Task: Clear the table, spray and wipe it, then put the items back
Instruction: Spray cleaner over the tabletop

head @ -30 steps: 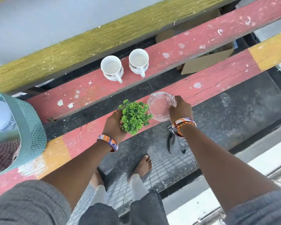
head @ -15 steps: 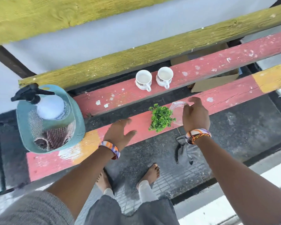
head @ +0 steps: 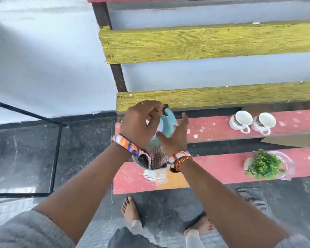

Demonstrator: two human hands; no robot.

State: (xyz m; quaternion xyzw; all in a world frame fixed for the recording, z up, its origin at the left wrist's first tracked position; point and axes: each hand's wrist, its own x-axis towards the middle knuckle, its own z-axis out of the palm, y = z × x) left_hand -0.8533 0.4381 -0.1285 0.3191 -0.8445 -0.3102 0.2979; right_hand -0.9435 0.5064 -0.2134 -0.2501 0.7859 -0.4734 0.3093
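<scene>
Both hands reach into the teal basket (head: 169, 125) at the left end of the red slatted table (head: 222, 170). The left hand (head: 139, 122) curls its grip around the spray bottle (head: 160, 125) top, though blur hides the exact hold; the right hand (head: 175, 136) is released, fingers spread beside the basket. A snagged lift could tip the basket and its checked cloth (head: 156, 158) off the edge.

Outdoor seating area, likely a patio or terrace. Indicators: a slatted wooden bench (head: 222, 169) with weathered red and yellow paint, dark paved ground (head: 82, 151), a plain light wall (head: 43, 59) on the far side, and a bare foot (head: 131, 210) near the bench.
</scene>
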